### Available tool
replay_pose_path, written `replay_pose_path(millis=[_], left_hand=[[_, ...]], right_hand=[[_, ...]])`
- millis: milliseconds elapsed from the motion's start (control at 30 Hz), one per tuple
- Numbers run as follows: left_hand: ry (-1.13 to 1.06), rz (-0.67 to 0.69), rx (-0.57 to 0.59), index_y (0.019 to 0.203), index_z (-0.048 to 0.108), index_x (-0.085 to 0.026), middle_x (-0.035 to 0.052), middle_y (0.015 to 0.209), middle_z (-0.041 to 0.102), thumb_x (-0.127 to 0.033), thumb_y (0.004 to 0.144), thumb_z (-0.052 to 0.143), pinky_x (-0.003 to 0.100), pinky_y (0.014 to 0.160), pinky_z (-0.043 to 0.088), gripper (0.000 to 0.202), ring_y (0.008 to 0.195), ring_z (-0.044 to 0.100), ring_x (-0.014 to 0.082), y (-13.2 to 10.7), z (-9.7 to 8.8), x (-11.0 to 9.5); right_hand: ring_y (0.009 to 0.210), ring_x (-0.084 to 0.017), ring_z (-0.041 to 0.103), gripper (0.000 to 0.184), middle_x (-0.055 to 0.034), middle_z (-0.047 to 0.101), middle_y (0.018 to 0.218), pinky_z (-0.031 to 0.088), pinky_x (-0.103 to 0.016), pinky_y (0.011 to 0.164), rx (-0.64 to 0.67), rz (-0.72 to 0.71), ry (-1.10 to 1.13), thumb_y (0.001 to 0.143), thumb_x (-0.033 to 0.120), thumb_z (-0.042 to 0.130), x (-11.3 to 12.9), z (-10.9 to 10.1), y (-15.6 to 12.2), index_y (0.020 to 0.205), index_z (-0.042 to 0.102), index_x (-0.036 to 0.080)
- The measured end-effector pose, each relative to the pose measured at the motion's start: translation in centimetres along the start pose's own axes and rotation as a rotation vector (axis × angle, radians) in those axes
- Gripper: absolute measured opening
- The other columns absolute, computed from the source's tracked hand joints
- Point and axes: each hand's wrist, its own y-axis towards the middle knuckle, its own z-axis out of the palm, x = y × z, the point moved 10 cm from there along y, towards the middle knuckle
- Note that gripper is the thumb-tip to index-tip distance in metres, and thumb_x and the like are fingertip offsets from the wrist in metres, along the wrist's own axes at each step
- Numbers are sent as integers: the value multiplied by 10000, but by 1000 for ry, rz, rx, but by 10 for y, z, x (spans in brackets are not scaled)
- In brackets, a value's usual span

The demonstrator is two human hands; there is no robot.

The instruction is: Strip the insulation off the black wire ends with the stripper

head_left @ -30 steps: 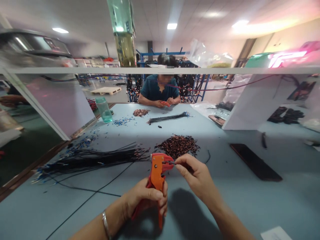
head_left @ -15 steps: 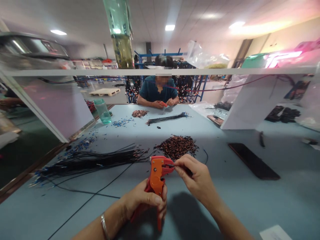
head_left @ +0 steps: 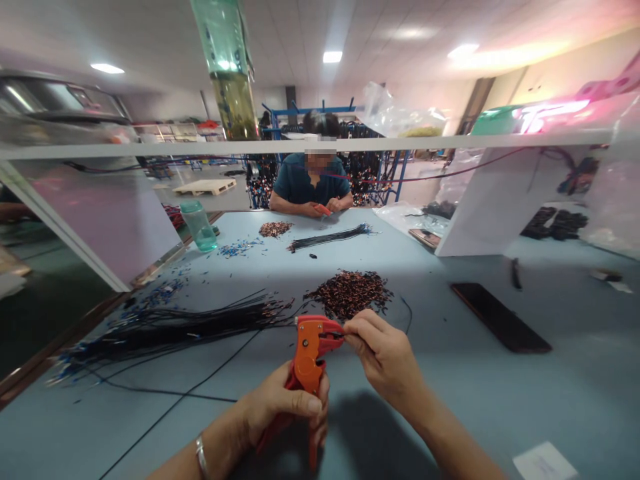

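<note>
Over tbl [head_left: 460, 413] | L hand [head_left: 280, 401]: gripping org/red strippers [head_left: 309, 357] | R hand [head_left: 383, 347]: pinching blk wire [head_left: 339, 335] at tool's mouth

The left forearm [head_left: 225, 433] angles upward and rightward from the lower edge. The left grip [head_left: 295, 403] is wrapped, thumb laid forward, fingers curled. The right forearm [head_left: 445, 423] slants upward and leftward. The right grip [head_left: 380, 350] is pinched between thumb and index finger, positioned higher than the left.
</note>
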Motion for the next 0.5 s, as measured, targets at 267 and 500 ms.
replay_pose_path(millis=[267, 500], left_hand=[[-12, -12, -26, 639, 523, -148, -16, 500, 535, -285, 627, 768, 290, 522, 473, 280, 416, 531, 117, -1, -2, 4], [-44, -19, -37, 629, 490, -161, -30, 463, 503, -296, 618, 771, 275, 480, 448, 311, 384, 503, 110, 0, 0, 7]], right_hand=[[666, -132, 566, 194, -40, 583, 781, 456, -219, 624, -2, 4, -9, 954, 172, 455, 1, -2, 2, 840, 610, 190], [665, -134, 556, 184, -38, 584, 774, 436, -222, 629, 8, 20, -30, 953, 169, 464, -3, 1, 0, 832, 602, 189]])
